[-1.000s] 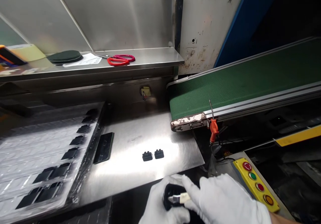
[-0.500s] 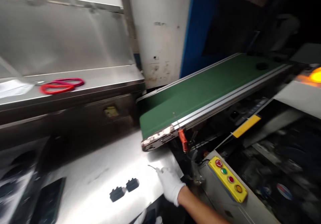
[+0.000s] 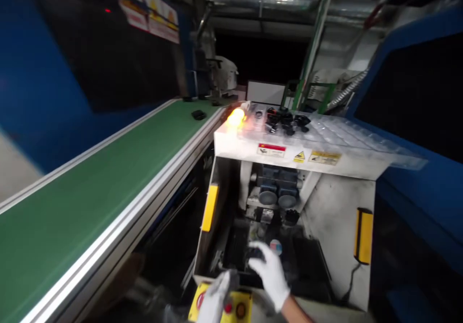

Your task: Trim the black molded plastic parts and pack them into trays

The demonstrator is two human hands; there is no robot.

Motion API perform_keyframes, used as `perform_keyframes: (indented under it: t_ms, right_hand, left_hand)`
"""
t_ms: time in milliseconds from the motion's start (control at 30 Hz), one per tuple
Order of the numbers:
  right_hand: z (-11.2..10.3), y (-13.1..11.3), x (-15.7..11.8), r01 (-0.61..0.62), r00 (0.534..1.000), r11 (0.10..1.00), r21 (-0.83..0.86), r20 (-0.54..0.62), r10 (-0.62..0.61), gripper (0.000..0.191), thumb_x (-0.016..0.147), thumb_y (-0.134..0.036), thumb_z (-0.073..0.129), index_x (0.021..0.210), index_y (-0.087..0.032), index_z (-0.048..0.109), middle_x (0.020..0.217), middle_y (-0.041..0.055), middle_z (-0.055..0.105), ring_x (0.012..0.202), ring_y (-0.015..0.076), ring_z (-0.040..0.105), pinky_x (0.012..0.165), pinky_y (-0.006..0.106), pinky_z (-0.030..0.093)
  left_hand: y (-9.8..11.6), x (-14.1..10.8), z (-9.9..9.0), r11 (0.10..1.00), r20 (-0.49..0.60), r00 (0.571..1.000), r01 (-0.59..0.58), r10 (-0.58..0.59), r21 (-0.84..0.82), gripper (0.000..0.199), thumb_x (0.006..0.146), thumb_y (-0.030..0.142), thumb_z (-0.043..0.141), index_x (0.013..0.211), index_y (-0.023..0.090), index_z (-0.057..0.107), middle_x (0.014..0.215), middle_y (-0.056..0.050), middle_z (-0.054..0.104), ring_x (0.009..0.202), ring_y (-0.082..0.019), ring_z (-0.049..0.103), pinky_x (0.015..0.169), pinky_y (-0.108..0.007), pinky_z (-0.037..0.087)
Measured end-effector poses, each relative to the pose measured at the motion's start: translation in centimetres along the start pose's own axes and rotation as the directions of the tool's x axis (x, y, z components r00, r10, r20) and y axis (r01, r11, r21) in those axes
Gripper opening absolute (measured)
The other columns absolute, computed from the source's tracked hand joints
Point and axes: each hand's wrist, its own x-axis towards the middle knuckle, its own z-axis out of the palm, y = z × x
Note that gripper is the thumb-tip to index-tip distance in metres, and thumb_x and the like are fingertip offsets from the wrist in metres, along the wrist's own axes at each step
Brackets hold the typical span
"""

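My left hand (image 3: 214, 300), in a white glove, is over the yellow button box (image 3: 247, 300) at the bottom. Its fingers are closed around a dark part (image 3: 234, 279), blurred and partly hidden. To its right, my right hand (image 3: 269, 270), also gloved, reaches into the opening of the white machine (image 3: 336, 207). Its fingers are apart and curved, with nothing seen between them. A round red and blue sticker (image 3: 275, 246) lies just beyond those fingers.
The green conveyor belt (image 3: 119, 163) runs along the left, with a black part (image 3: 198, 115) at its far end. On the machine top are a glowing orange lamp (image 3: 236, 117), several black parts (image 3: 285, 119) and a clear plastic tray (image 3: 347, 132). Yellow bars (image 3: 210, 208) flank the opening.
The view has swung right and up from the metal table to the machine. My left hand has come up over the button box; my right hand has opened and is now at the machine opening.
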Motion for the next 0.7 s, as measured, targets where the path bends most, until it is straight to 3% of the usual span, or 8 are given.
perform_keyframes:
  t_ms: [67, 133, 267, 367, 467, 567, 633, 700]
  right_hand:
    - [-3.2, 1.8, 5.3, -0.002, 0.988, 0.996, 0.084, -0.155, 0.015, 0.04, 0.091, -0.037, 0.059, 0.125, -0.017, 0.054, 0.128, 0.0099, 0.06, 0.121, 0.0257, 0.055, 0.108, 0.054, 0.04]
    - [-5.1, 3.6, 9.7, -0.006, 0.975, 0.99, 0.14, -0.219, 0.037, 0.042, 0.09, -0.037, 0.06, 0.125, -0.016, 0.054, 0.129, 0.0106, 0.06, 0.121, 0.0253, 0.055, 0.109, 0.054, 0.04]
    - [-5.7, 5.3, 12.6, -0.104, 0.969, 0.983, 0.152, -0.206, 0.134, 0.038, 0.09, -0.037, 0.057, 0.119, -0.013, 0.057, 0.121, 0.0117, 0.066, 0.113, 0.0241, 0.062, 0.105, 0.051, 0.045]
    - [-6.3, 4.0, 12.0, -0.196, 0.967, 0.979, 0.058, -0.157, 0.203, 0.043, 0.092, -0.035, 0.048, 0.127, -0.011, 0.053, 0.128, 0.0153, 0.063, 0.118, 0.0248, 0.06, 0.105, 0.045, 0.045]
    - [-8.1, 0.9, 13.2, -0.202, 0.979, 0.971, -0.126, -0.045, 0.197, 0.048, 0.092, -0.044, 0.045, 0.13, -0.016, 0.053, 0.133, 0.0126, 0.06, 0.124, 0.0239, 0.055, 0.108, 0.038, 0.041]
    - [-8.7, -1.4, 16.4, -0.133, 0.972, 0.929, -0.346, 0.137, 0.19, 0.047, 0.092, -0.055, 0.042, 0.102, -0.017, 0.068, 0.107, 0.014, 0.072, 0.107, 0.0265, 0.065, 0.099, 0.041, 0.046]
    - [-7.8, -1.8, 18.3, -0.104, 0.941, 0.865, -0.491, 0.234, 0.245, 0.051, 0.09, -0.057, 0.045, 0.079, -0.013, 0.07, 0.084, 0.0166, 0.074, 0.089, 0.0292, 0.07, 0.088, 0.047, 0.051]
    - [-6.5, -1.6, 19.2, -0.064, 0.914, 0.793, -0.606, 0.282, 0.29, 0.053, 0.091, -0.055, 0.044, 0.074, -0.012, 0.068, 0.077, 0.0172, 0.073, 0.083, 0.0289, 0.071, 0.082, 0.048, 0.053]
  left_hand:
    - [2.6, 5.9, 3.9, 0.989, 0.125, 0.986, -0.124, 0.113, 0.085, 0.036, 0.089, 0.045, 0.057, 0.095, 0.012, 0.07, 0.106, -0.01, 0.073, 0.102, -0.022, 0.067, 0.101, -0.046, 0.047]
    - [4.6, 11.1, 7.5, 0.98, 0.207, 0.96, -0.197, 0.187, 0.033, 0.028, 0.086, 0.034, 0.065, 0.107, 0.015, 0.065, 0.122, -0.01, 0.067, 0.115, -0.023, 0.061, 0.105, -0.048, 0.044]
    - [5.5, 17.7, 11.7, 0.973, 0.352, 0.909, -0.227, 0.224, -0.034, 0.028, 0.083, 0.031, 0.069, 0.105, 0.013, 0.066, 0.114, -0.01, 0.07, 0.107, -0.024, 0.064, 0.101, -0.05, 0.047]
    - [4.6, 18.9, 12.1, 0.97, 0.381, 0.892, -0.23, 0.243, -0.08, 0.03, 0.079, 0.029, 0.073, 0.103, 0.013, 0.066, 0.104, -0.007, 0.072, 0.102, -0.024, 0.066, 0.102, -0.05, 0.045]
    - [3.8, 18.1, 12.0, 0.966, 0.35, 0.9, -0.235, 0.259, -0.112, 0.035, 0.076, 0.031, 0.076, 0.106, 0.013, 0.067, 0.102, -0.007, 0.073, 0.101, -0.024, 0.065, 0.101, -0.048, 0.046]
    - [4.1, 17.0, 12.4, 0.967, 0.346, 0.904, -0.225, 0.252, -0.117, 0.043, 0.076, 0.04, 0.076, 0.107, 0.012, 0.069, 0.098, -0.009, 0.074, 0.095, -0.026, 0.067, 0.091, -0.045, 0.051]
    - [4.6, 16.6, 12.4, 0.967, 0.343, 0.904, -0.23, 0.255, -0.112, 0.047, 0.073, 0.045, 0.077, 0.105, 0.012, 0.071, 0.095, -0.01, 0.075, 0.091, -0.028, 0.068, 0.088, -0.044, 0.052]
    - [5.1, 16.5, 12.1, 0.965, 0.338, 0.904, -0.246, 0.263, -0.093, 0.044, 0.07, 0.047, 0.079, 0.097, 0.012, 0.075, 0.089, -0.01, 0.075, 0.089, -0.031, 0.068, 0.088, -0.043, 0.052]
